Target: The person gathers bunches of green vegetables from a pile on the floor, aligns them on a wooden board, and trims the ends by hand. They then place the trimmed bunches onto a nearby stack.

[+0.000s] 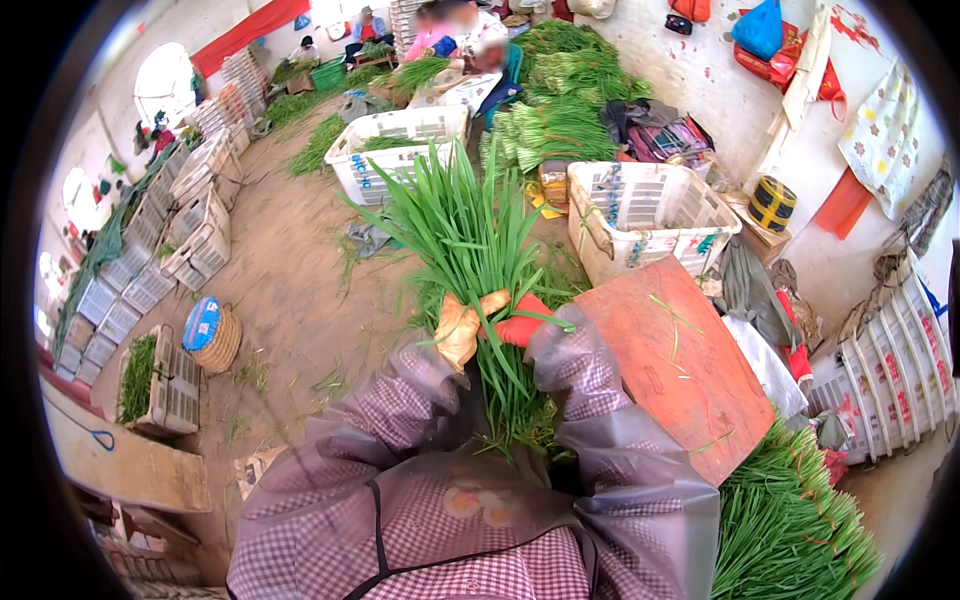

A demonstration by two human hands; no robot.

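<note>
A thick bunch of long green leafy stalks stands before my body, its leaf tips fanned out away from me. My left hand, in a tan glove, is wrapped around the bunch at its middle. On the other side my right hand, in a red glove, presses against the stalks; leaves cover part of its fingers, and whether it grips cannot be made out. Below the hands the lower ends of the bunch hang near my lap. Beside my right sleeve lies a reddish board with a few loose leaves on it.
White plastic crates stand ahead, one with greens inside. Tied green bundles are piled at my right, more along the wall. A wicker basket sits on the littered floor. Several people sit at the back.
</note>
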